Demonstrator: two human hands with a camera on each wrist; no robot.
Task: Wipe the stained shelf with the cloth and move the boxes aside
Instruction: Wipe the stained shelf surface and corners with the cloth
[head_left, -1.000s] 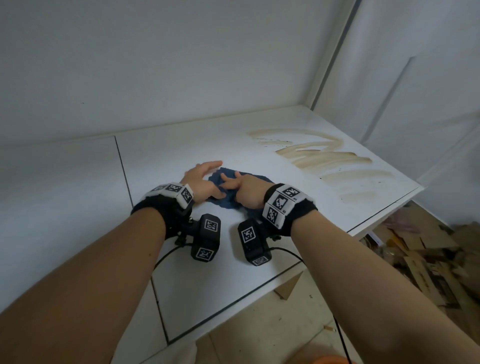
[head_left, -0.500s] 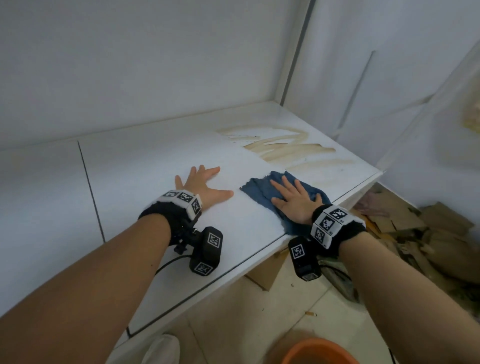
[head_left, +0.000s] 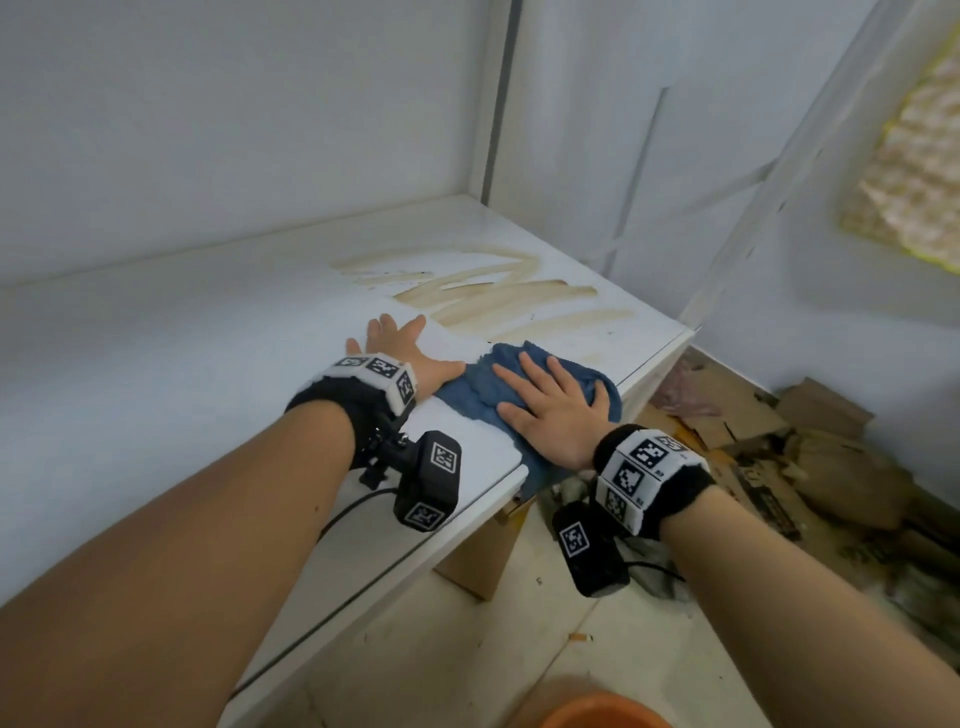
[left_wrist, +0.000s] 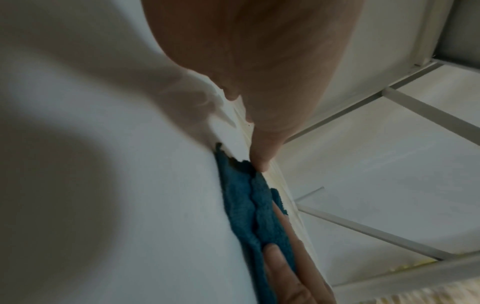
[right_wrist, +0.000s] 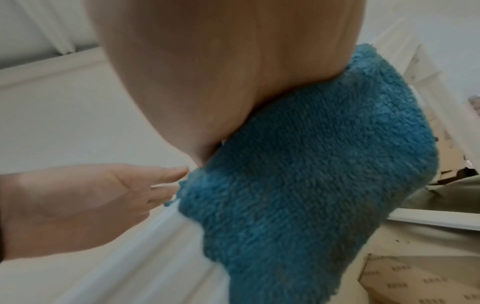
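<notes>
The white shelf (head_left: 208, 338) carries brown smeared stains (head_left: 493, 291) near its far right corner. A blue fluffy cloth (head_left: 467, 392) lies at the shelf's front edge, just short of the stains, and part of it hangs over the edge. My right hand (head_left: 550, 408) presses flat on the cloth with straight, spread fingers. My left hand (head_left: 402, 345) lies flat on the bare shelf beside it, thumb against the cloth's left edge. In the left wrist view the thumb tip touches the cloth (left_wrist: 241, 205). In the right wrist view the cloth (right_wrist: 311, 174) bulges under my palm.
A cardboard box (head_left: 483, 551) stands on the floor under the shelf's front edge. Flattened cardboard scraps (head_left: 779, 457) litter the floor at right. An orange bucket rim (head_left: 602, 714) shows at the bottom. White walls close the shelf at back and right.
Both hands were bunched on the cloth a second ago. My right hand has since slid it right to the front edge, and my left hand has let go and spread flat on the shelf.
</notes>
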